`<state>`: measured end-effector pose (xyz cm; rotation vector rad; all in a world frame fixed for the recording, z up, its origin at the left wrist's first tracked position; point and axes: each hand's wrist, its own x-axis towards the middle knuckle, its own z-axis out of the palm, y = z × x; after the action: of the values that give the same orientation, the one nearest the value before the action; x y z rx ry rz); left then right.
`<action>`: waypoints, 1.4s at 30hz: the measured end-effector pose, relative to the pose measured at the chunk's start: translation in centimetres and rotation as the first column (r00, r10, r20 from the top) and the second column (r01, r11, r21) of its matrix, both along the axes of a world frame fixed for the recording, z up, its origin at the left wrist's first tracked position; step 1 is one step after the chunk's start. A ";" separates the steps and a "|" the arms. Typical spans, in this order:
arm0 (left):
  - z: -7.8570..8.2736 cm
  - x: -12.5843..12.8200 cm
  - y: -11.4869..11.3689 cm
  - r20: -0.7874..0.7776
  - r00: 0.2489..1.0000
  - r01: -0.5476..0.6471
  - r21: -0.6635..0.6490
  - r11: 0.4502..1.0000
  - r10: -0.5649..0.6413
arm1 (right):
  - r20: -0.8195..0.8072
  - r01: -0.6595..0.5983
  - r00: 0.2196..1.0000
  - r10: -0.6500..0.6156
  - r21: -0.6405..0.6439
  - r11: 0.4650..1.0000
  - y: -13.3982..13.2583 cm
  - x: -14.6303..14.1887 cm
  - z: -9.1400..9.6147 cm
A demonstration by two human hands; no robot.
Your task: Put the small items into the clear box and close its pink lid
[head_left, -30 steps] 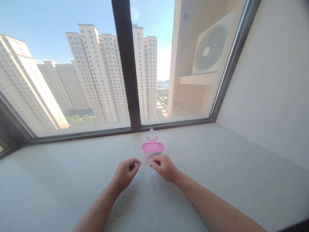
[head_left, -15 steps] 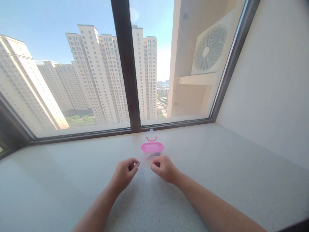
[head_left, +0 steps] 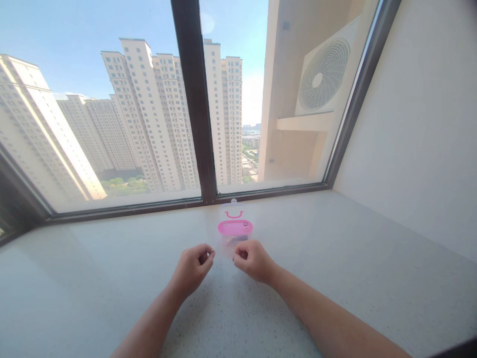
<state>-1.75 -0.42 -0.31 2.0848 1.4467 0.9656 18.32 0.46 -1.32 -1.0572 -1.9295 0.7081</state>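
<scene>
A small clear plastic box with a pink inner tray (head_left: 235,227) stands on the pale speckled sill, its clear lid (head_left: 231,208) raised at the back with a pink handle on it. A couple of tiny items rest on the tray, and dark shapes show through the box's front. In front of the box, to the left, my left hand (head_left: 194,266) is closed in a pinch. My right hand (head_left: 255,261) is also pinched and hides part of the box's lower right. Whatever lies between the fingertips of either hand is too small to make out.
The speckled sill (head_left: 112,278) spreads out on both sides of my arms. Behind the box runs a dark window frame (head_left: 208,198) with panes above it. A white wall (head_left: 417,124) bounds the right side. Outside are tower blocks and an air-conditioner unit (head_left: 322,74).
Almost nothing differs. The fingertips of my left hand have shifted very slightly; my right hand and the box stay where they were.
</scene>
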 end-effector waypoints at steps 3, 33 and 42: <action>0.1 0.0 -0.1 0.011 1.000 0.000 -0.005 1.000 0.000 | 0.005 -0.005 1.000 0.005 -0.001 1.000 0.0 0.0 0.0; -0.2 0.0 -0.1 0.029 0.999 0.013 -0.020 1.000 -0.012 | 0.002 -0.001 1.000 0.001 -0.008 1.000 0.1 -0.1 -0.2; -0.3 -0.2 -0.2 0.022 1.000 0.020 -0.023 1.000 -0.019 | 0.005 0.001 1.000 -0.001 -0.026 1.000 0.0 -0.2 -0.1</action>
<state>-1.91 -0.62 -0.57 2.0616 1.4173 0.9566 18.17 0.41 -1.44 -1.0771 -1.9283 0.7326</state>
